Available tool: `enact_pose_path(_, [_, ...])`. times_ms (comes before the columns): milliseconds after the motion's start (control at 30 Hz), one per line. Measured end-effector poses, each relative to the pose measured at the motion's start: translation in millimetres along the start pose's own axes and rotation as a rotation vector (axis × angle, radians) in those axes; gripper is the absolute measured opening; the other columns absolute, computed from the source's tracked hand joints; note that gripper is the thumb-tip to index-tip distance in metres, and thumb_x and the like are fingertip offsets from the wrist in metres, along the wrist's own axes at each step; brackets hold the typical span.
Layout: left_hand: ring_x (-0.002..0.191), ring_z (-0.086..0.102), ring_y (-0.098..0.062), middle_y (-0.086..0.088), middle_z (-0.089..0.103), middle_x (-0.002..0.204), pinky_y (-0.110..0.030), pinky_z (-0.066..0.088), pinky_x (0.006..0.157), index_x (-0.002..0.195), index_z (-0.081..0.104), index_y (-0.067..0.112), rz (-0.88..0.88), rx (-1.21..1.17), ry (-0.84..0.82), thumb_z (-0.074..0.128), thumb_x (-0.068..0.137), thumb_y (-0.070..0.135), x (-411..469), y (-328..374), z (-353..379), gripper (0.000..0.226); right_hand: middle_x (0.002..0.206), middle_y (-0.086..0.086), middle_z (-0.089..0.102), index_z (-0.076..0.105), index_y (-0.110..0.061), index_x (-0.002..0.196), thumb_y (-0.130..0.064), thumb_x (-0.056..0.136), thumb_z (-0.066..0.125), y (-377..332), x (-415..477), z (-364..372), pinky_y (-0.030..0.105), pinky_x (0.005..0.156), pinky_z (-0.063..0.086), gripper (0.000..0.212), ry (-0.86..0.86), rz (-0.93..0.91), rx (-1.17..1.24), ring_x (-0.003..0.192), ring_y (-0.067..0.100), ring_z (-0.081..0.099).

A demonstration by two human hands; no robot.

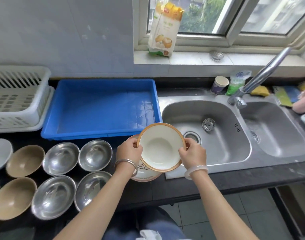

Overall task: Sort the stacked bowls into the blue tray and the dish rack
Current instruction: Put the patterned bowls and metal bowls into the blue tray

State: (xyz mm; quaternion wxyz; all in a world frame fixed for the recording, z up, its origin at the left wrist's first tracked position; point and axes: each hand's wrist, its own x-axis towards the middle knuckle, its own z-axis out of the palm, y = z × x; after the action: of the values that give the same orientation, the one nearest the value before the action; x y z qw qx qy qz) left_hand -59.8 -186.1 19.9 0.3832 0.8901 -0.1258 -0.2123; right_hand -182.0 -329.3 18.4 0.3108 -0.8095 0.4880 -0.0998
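Observation:
I hold a cream bowl with an orange rim [161, 146] above the counter, tilted toward me. My left hand [129, 150] grips its left edge and my right hand [193, 153] grips its right edge. Right beneath it sits the stack of patterned bowls [144, 174], mostly hidden by the lifted bowl and my left wrist. The blue tray [103, 108] lies just behind, with nothing in it. The white dish rack [18, 99] stands at the far left.
Several steel bowls [61, 158] and two tan bowls [25, 161] cover the counter at the left. A double steel sink [209, 129] with a faucet [262, 75] lies to the right. A paper cup [219, 84] and sponges stand behind the sink.

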Motion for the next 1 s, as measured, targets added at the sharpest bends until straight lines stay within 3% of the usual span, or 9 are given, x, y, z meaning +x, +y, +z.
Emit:
enact_pose_path(100, [0.063,0.052,-0.012,0.008,0.056,0.066,-0.016,0.036,0.050,0.076,0.063,0.020,0.025,-0.017,-0.071,0.054,0.085,0.014,-4.5,13.7,19.8,0.013,0.069,0.004,0.063,0.065,-0.016,0.087,-0.005,0.077,0.052,16.3,1.0,-20.0,0.019,0.048,0.031,0.020,0.037,0.052,-0.012,0.064,0.022,0.051])
enact_pose_path(267, [0.079,0.064,-0.022,-0.001,0.067,0.083,-0.029,0.053,0.067,0.093,0.067,0.014,0.026,0.006,-0.219,0.056,0.087,0.016,-15.7,24.9,61.5,0.013,0.074,0.005,0.067,0.067,-0.014,0.094,-0.003,0.078,0.051,56.9,-4.9,-40.8,0.026,0.054,0.040,0.025,0.057,0.174,-0.030,0.069,0.024,0.057])
enact_pose_path(400, [0.077,0.059,-0.021,-0.007,0.071,0.091,-0.025,0.043,0.067,0.093,0.068,0.012,0.020,0.074,-0.272,0.056,0.086,0.016,-25.0,23.3,89.3,0.014,0.069,-0.001,0.062,0.068,-0.014,0.095,-0.003,0.078,0.053,86.0,-11.5,-43.6,0.020,0.047,0.035,0.025,0.034,0.269,-0.036,0.064,0.019,0.056])
enact_pose_path(567, [0.083,0.063,-0.025,-0.008,0.072,0.092,-0.027,0.045,0.070,0.092,0.068,0.011,0.007,0.122,-0.314,0.056,0.087,0.017,-28.2,19.6,104.0,0.015,0.077,0.003,0.066,0.068,-0.015,0.094,-0.003,0.078,0.051,103.5,-13.0,-35.3,0.025,0.059,0.043,0.026,-0.009,0.359,-0.022,0.072,0.025,0.060])
enact_pose_path(867, [0.091,0.064,-0.024,-0.007,0.072,0.098,-0.026,0.043,0.073,0.100,0.066,0.011,-0.014,0.148,-0.294,0.061,0.085,0.019,-24.7,14.2,106.3,0.017,0.090,0.005,0.069,0.066,-0.014,0.104,-0.009,0.083,0.055,110.6,-5.4,-28.5,0.025,0.068,0.041,0.024,-0.062,0.343,0.041,0.079,0.019,0.058])
enact_pose_path(1000, [0.083,0.059,-0.016,-0.005,0.070,0.102,-0.024,0.044,0.072,0.108,0.062,0.013,-0.016,0.086,-0.297,0.061,0.086,0.018,-26.6,11.5,106.3,0.022,0.102,0.006,0.068,0.061,-0.015,0.109,-0.018,0.089,0.053,115.2,-5.9,-26.6,0.028,0.071,0.043,0.022,-0.099,0.326,0.063,0.085,0.020,0.057])
